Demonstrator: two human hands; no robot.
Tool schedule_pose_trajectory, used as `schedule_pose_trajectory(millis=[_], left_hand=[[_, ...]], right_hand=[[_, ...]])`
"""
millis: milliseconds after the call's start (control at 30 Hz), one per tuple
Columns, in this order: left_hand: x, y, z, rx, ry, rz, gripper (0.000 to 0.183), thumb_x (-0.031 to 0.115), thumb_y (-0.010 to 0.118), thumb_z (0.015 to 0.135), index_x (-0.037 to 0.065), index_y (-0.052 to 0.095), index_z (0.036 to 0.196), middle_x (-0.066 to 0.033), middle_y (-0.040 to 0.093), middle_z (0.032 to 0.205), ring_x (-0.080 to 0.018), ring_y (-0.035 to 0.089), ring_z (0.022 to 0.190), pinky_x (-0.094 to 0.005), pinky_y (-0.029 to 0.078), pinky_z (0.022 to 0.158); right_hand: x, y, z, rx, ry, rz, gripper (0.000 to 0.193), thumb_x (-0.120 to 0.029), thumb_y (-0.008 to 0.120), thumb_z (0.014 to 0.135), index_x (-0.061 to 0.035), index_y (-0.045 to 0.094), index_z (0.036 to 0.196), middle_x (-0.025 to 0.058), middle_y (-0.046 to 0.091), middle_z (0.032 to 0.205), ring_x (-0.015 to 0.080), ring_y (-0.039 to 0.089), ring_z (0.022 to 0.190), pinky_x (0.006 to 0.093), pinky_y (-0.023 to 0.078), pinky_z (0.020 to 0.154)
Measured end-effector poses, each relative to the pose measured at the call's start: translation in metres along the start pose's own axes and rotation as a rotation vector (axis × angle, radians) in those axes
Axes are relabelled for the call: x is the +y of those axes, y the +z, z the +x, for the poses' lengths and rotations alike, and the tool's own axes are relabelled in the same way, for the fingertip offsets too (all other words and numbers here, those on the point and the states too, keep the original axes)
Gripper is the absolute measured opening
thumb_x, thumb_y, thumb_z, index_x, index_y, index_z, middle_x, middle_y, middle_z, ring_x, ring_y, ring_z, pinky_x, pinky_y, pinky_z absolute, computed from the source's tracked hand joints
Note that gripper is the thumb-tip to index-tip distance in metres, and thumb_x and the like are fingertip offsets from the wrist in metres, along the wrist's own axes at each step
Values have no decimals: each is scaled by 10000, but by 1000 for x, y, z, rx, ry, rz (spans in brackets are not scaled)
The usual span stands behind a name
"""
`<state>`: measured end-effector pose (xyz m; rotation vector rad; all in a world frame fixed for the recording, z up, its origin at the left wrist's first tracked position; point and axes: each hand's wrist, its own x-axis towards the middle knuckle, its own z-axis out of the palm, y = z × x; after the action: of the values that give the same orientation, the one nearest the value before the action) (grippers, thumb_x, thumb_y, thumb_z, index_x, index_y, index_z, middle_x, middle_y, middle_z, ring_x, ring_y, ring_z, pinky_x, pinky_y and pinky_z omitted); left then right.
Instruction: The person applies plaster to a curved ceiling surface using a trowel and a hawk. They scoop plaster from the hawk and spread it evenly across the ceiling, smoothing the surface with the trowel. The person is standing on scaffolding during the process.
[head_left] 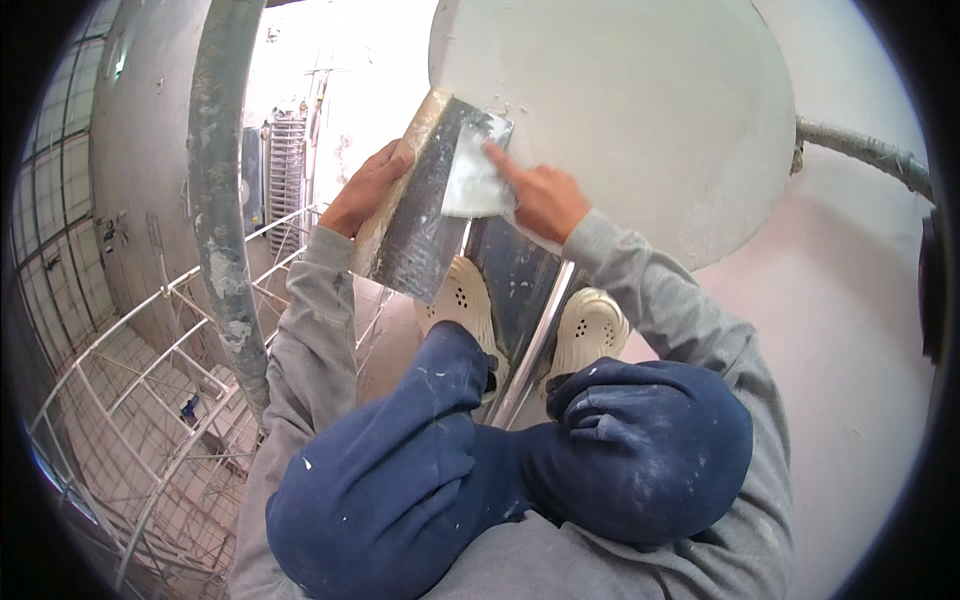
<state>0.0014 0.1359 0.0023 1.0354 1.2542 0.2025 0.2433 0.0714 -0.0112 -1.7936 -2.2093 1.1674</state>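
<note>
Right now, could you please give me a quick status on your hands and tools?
Left hand grips the wide trowel. Right hand presses the small scraper with white plaster onto it. Wall close ahead; nothing between.

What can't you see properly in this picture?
- Head view: most of the left hand, hidden behind the wide metal blade it holds.
- The right hand fingers' tool: its shape is buried under white plaster.
- The white shoes: partly covered by blue knees.
- The scaffolding below: bent, cut off at the dark rim.
</note>
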Motion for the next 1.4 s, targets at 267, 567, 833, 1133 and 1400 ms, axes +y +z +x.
schedule_pose_trajectory(millis=[267, 567, 833, 1133, 1400], left_hand=[[1, 3, -5, 15, -2, 56, 499, 344, 422, 943, 14, 382, 1315, -131, 517, 1171, -186, 506, 1036, -292, 412, 906], [2, 2, -2, -7, -1, -21, 522, 360, 446, 935, 12, 376, 1318, -128, 519, 1166, -176, 503, 1038, -284, 420, 894], [-6, -2, 1, 8, -27, 86, 529, 358, 424, 938, 10, 359, 1331, -146, 512, 1184, -199, 508, 1046, -295, 413, 902], [-6, 1, -2, 19, -14, 32, 545, 354, 445, 930, 10, 346, 1341, -147, 502, 1206, -201, 505, 1062, -295, 396, 926], [6, 2, -5, 4, -7, -7, 518, 340, 442, 933, 23, 362, 1336, -136, 511, 1197, -198, 506, 1057, -294, 396, 924]], right_hand=[[12, -1, -7, -5, 19, 23, 639, -142, 525, 783, -157, 292, 1378, 225, 614, 738, 378, 622, 675, 464, 494, 605], [6, 16, -23, -7, -89, 12, 703, -98, 546, 732, -163, 289, 1383, 222, 609, 706, 371, 624, 667, 466, 501, 595], [1, 11, -24, 19, -18, 34, 727, -80, 552, 716, -126, 275, 1386, 224, 612, 708, 362, 627, 676, 437, 503, 610], [4, 18, -14, 25, -60, 20, 684, -110, 561, 747, -169, 296, 1375, 205, 617, 730, 365, 622, 708, 455, 497, 643], [38, -11, 9, 87, -45, 88, 727, -60, 572, 704, -164, 316, 1376, 226, 613, 740, 386, 605, 661, 463, 479, 631]])
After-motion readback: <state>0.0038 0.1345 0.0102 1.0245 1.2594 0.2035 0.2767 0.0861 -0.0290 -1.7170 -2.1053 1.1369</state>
